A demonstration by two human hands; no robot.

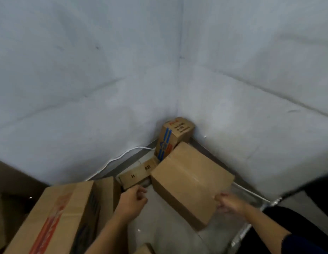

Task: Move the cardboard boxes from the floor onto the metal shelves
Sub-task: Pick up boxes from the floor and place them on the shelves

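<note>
From the head camera I see the plain cardboard box lying on the floor near the corner where the two white walls meet. Its long axis runs from the near right toward the far corner, and it sits tilted, its far end propped against a small printed box that stands in the corner. My right hand is at the box's near right corner, fingers curled over the edge and grasping it (motion blur softens the detail). My left hand is apart from that box, off its near left side, with fingers loosely curled and holding nothing, just beside a flat box marked with letters. A large box with red print fills the near left. A white cable runs along the left wall's base.
</note>
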